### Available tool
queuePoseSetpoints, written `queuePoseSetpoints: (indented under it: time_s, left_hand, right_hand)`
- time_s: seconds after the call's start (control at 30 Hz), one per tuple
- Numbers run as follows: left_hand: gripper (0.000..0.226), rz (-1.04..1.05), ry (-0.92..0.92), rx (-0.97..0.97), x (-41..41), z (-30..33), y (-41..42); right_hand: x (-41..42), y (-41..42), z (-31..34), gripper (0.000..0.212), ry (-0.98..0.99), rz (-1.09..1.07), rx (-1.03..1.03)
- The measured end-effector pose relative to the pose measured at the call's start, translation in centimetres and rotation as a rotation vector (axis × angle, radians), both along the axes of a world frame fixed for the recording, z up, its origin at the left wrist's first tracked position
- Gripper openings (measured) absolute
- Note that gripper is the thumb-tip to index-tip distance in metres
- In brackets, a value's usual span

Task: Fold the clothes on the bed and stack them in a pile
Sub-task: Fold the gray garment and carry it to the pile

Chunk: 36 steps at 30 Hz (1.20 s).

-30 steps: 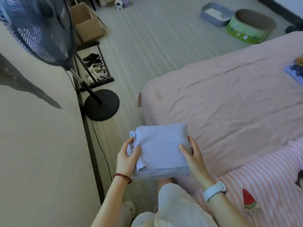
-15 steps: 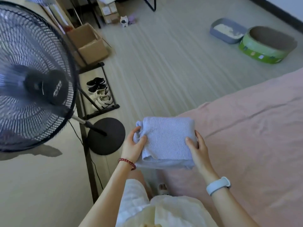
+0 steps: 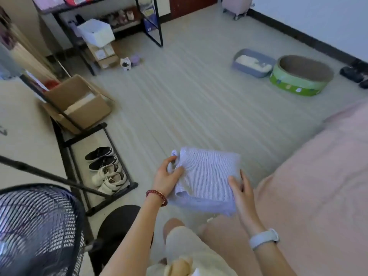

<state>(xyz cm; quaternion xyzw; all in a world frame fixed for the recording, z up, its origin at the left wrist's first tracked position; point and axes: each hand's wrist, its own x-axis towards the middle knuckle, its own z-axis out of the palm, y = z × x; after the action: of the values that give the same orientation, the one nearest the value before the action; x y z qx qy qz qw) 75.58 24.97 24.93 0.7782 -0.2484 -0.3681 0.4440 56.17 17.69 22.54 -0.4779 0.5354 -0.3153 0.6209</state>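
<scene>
Beside the bed (image 3: pixel 318 176), both hands' grip holds a folded garment (image 3: pixel 207 180).

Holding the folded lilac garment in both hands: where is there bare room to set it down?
The pink bed at the right is bare in view, from the right hand to the frame edge, and closest to the folded garment. The striped floor ahead is open too. Left is crowded: shoe rack, cardboard box, fan beside the left hand.

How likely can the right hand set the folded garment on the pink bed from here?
Probably yes. The right hand already grips the folded light-blue garment beside the pink bed, with bare sheet next to it; the left hand also holds it.
</scene>
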Motion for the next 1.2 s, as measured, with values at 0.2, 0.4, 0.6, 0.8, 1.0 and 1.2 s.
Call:
queuePoseSetpoints:
  time_s: [0.2,0.4,0.6,0.8,1.0,1.2]
  left_hand:
    - [0.039,-0.130,0.020,-0.030,4.5,-0.1,-11.3]
    - [0.034,-0.276,0.040,-0.033,5.8,-0.8,-24.1]
    - [0.030,-0.508,0.067,-0.052,1.3,0.1,-40.5]
    - [0.030,-0.762,0.099,-0.086,-6.9,1.1,-54.2]
    - [0.034,-1.034,0.128,-0.073,-17.4,0.1,-66.5]
    - [0.038,-1.316,0.170,-0.043,-28.5,0.0,-79.4]
  right_hand:
    - [3.6,-8.5,0.0,0.030,0.007,-0.124,-0.001]
    - [4.3,-18.3,-0.6,0.029,-0.007,-0.296,0.000]
    - [-0.5,-30.2,1.4,0.059,0.053,-0.487,0.004]
    - [-7.4,-38.5,3.5,0.056,0.119,-0.682,-0.025]
    - [-14.4,-45.7,3.2,0.055,0.151,-0.969,0.007]
    - [-21.6,-54.8,4.2,0.052,0.175,-1.239,0.062]
